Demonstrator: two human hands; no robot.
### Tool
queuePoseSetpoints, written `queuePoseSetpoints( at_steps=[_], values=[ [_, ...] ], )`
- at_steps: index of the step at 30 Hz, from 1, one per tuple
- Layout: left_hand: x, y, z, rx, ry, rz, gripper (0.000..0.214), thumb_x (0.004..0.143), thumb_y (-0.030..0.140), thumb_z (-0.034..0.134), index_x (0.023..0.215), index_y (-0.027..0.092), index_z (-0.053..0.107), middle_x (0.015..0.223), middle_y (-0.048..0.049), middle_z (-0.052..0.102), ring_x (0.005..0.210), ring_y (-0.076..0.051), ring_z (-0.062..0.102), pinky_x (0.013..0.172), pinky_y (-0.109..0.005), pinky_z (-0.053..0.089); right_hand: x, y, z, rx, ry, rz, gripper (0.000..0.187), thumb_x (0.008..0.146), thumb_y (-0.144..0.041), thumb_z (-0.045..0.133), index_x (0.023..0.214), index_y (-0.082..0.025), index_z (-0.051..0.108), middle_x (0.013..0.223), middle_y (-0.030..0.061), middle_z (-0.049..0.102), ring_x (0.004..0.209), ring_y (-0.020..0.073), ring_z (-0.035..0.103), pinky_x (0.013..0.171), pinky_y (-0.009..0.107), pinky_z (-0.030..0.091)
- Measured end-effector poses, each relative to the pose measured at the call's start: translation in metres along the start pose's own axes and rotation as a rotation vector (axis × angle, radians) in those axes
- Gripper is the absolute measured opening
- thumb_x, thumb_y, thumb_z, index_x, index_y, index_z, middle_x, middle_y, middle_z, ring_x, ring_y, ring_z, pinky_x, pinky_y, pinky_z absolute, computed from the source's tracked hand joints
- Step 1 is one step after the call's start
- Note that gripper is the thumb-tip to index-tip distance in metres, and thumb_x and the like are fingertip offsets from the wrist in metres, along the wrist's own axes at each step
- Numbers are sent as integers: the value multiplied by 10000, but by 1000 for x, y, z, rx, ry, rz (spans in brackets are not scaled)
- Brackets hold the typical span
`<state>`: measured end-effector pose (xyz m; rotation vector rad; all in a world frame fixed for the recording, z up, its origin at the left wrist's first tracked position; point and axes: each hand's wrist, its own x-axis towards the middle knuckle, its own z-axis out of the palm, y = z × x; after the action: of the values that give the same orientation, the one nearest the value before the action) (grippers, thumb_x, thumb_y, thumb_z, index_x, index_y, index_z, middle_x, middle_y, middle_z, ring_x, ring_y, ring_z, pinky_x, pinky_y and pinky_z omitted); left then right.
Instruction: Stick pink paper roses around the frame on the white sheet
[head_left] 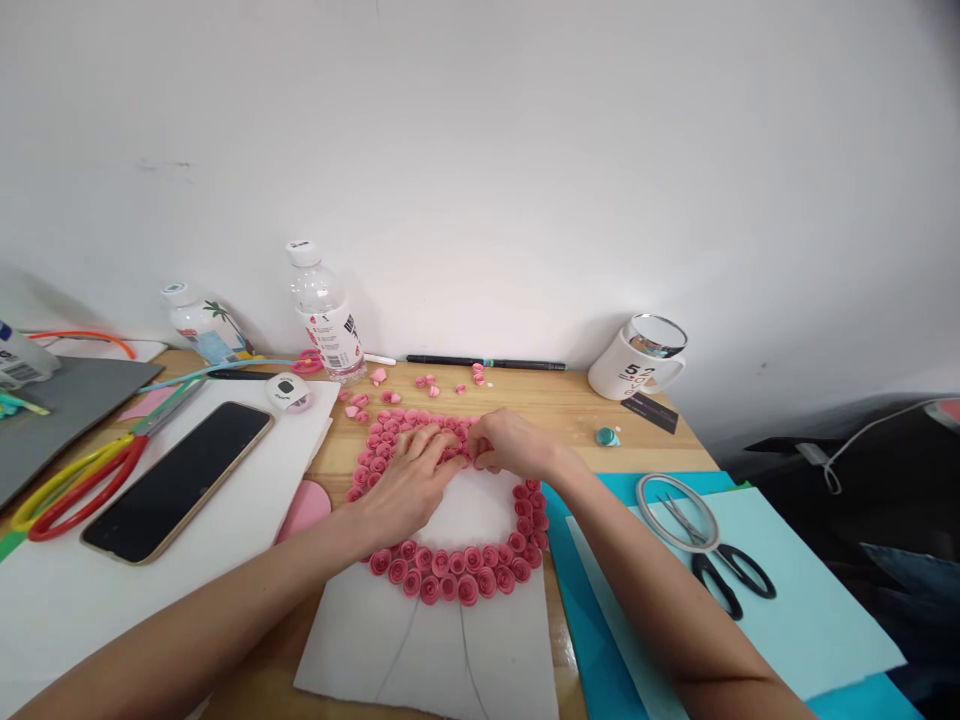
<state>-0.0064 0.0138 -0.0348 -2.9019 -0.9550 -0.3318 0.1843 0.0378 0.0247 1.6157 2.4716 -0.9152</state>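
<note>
On the desk lies a white board (pixel 480 645) with pencil lines, bearing a thick ring of pink rolled-paper roses (pixel 468 588) around a bare white middle. My left hand (pixel 416 475) rests over the ring's upper left part, fingers bent and thumb pointing right. From the other side my right hand (pixel 514 447) reaches in, its fingers pinched together at the ring's upper inner edge. The fingertips of both hands nearly meet there. Whatever they hold is hidden among the roses.
Loose pink roses (pixel 431 385) lie behind the board. Left are a phone (pixel 180 480), red-yellow scissors (pixel 82 490), a correction tape (pixel 289 392) and a water bottle (pixel 326 320). Right are a mug (pixel 626 365), a teal paper roll (pixel 607 437), a tape roll (pixel 643 510) and black scissors (pixel 731 570) on blue paper.
</note>
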Motion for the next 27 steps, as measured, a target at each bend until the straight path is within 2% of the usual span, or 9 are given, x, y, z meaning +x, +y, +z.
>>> queuePoseSetpoints(
  at_steps=[4,8,12,19,24,27],
  values=[
    [0,3,-5,33,-16,64,389,803,10,406,1092,180,602,1141,-113,507,1142,-279,355,911,-454,389,-1,2,1,-86,70,-34,238,648,21,527,702,-146,688,635,14,669,599,105,564,538,187,332],
    [-1,3,-5,69,-46,118,357,834,43,419,1128,172,576,1094,-104,538,1100,-278,394,910,-464,386,-1,-2,3,-166,133,-41,236,654,-4,533,707,-165,697,669,21,676,628,119,562,552,211,313],
    [-2,2,-4,91,-73,125,394,845,45,401,1198,161,534,1154,-94,547,1138,-295,394,931,-472,372,2,-3,4,-210,136,-30,202,674,-37,552,714,-171,697,686,25,678,637,126,566,553,219,308],
    [-1,-1,-3,117,-156,113,461,822,59,422,1270,153,477,1261,-104,515,1276,-324,293,992,-504,324,7,-1,11,-278,192,15,189,709,-88,560,785,-184,704,787,47,706,709,158,606,544,233,295],
    [0,-1,0,127,-179,87,504,820,73,448,1313,172,433,1262,-108,509,1289,-323,290,1021,-508,303,7,6,3,-123,156,-10,160,700,-94,608,775,-184,717,761,27,709,704,143,611,572,210,353],
    [0,1,-2,127,-199,74,626,780,43,473,1376,189,349,1331,-117,450,1305,-324,281,1037,-513,291,4,27,-10,25,240,8,183,742,-95,586,845,-172,717,816,25,717,712,121,617,604,187,396]
  ],
)
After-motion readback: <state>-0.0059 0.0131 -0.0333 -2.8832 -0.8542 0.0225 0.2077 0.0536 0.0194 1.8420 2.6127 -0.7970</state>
